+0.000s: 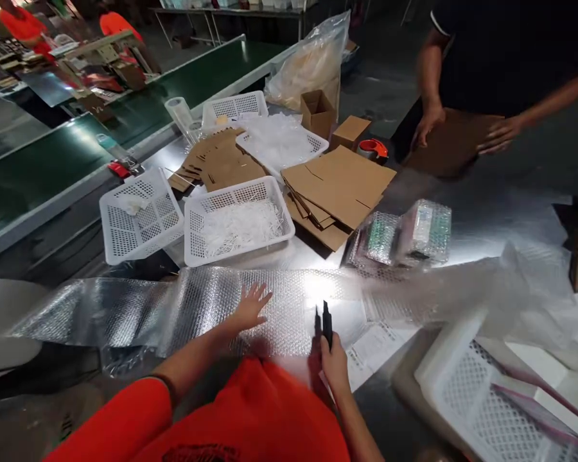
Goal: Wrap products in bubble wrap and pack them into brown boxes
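On the shiny table, the left hand point(250, 308) lies spread flat on the bubble wrap point(197, 308) while the right hand point(334, 366) grips dark scissors point(324, 321) just beside it, so a loose, shifting sheet could likely snag or cut crooked.

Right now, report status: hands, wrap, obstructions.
Left hand flat on bubble wrap. Right hand grips black scissors, blades at the wrap. White basket just beyond.
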Action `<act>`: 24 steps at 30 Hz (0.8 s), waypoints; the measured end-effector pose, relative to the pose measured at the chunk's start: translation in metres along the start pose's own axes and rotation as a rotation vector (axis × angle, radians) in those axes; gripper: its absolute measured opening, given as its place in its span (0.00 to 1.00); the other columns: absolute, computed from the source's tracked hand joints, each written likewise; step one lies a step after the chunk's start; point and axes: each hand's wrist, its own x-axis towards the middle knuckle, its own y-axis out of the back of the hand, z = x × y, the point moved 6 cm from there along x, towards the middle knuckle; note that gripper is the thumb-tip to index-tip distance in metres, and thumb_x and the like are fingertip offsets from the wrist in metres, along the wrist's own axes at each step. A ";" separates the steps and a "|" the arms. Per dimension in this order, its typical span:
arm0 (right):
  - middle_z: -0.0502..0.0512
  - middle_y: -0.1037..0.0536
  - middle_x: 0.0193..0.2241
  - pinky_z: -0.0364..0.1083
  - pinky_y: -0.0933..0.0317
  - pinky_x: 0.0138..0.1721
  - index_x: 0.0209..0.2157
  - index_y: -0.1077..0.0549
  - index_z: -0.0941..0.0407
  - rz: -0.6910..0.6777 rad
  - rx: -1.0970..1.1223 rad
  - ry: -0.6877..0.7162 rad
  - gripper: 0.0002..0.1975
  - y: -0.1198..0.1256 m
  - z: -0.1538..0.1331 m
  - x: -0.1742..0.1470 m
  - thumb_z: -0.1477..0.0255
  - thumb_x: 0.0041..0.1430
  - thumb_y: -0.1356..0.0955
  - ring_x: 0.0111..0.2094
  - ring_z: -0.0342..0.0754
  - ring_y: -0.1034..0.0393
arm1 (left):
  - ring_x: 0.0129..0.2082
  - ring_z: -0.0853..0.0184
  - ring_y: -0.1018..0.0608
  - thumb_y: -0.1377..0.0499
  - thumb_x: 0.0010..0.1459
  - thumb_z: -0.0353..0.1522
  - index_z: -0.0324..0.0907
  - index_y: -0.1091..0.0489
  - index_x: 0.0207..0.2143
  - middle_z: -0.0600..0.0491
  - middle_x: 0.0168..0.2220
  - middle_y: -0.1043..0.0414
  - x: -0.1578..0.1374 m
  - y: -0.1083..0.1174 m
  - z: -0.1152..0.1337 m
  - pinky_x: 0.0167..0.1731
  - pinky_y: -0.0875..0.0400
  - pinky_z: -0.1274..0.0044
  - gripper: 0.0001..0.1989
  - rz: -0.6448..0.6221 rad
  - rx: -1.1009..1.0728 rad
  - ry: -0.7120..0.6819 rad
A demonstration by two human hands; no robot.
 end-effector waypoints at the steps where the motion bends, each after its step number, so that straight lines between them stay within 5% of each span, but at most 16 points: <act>1: 0.58 0.23 0.28 0.51 0.37 0.36 0.34 0.36 0.52 -0.009 -0.041 -0.001 0.14 -0.004 -0.005 0.002 0.58 0.56 0.43 0.33 0.56 0.27 | 0.70 0.44 0.51 0.37 0.57 0.39 0.42 0.43 0.66 0.37 0.71 0.54 0.006 0.004 0.005 0.64 0.61 0.45 0.36 0.044 0.003 -0.021; 4: 0.64 0.22 0.34 0.50 0.38 0.39 0.38 0.35 0.55 -0.026 -0.175 -0.033 0.13 -0.014 -0.018 0.009 0.64 0.60 0.45 0.37 0.58 0.25 | 0.71 0.51 0.50 0.41 0.61 0.34 0.38 0.40 0.63 0.37 0.70 0.52 0.034 0.018 0.029 0.68 0.58 0.55 0.29 0.144 0.014 -0.131; 10: 0.69 0.22 0.39 0.49 0.39 0.38 0.44 0.34 0.60 -0.077 -0.406 -0.099 0.14 -0.036 -0.048 0.025 0.72 0.64 0.45 0.41 0.57 0.24 | 0.72 0.52 0.54 0.31 0.51 0.35 0.42 0.54 0.69 0.41 0.72 0.59 0.086 0.031 0.058 0.68 0.59 0.57 0.49 0.047 0.012 -0.287; 24: 0.71 0.24 0.46 0.50 0.37 0.43 0.50 0.35 0.65 -0.130 -0.586 -0.138 0.18 -0.063 -0.098 0.073 0.78 0.64 0.46 0.46 0.56 0.26 | 0.70 0.51 0.48 0.27 0.44 0.37 0.44 0.58 0.70 0.44 0.72 0.56 0.098 0.035 0.060 0.67 0.51 0.59 0.58 0.000 0.001 -0.268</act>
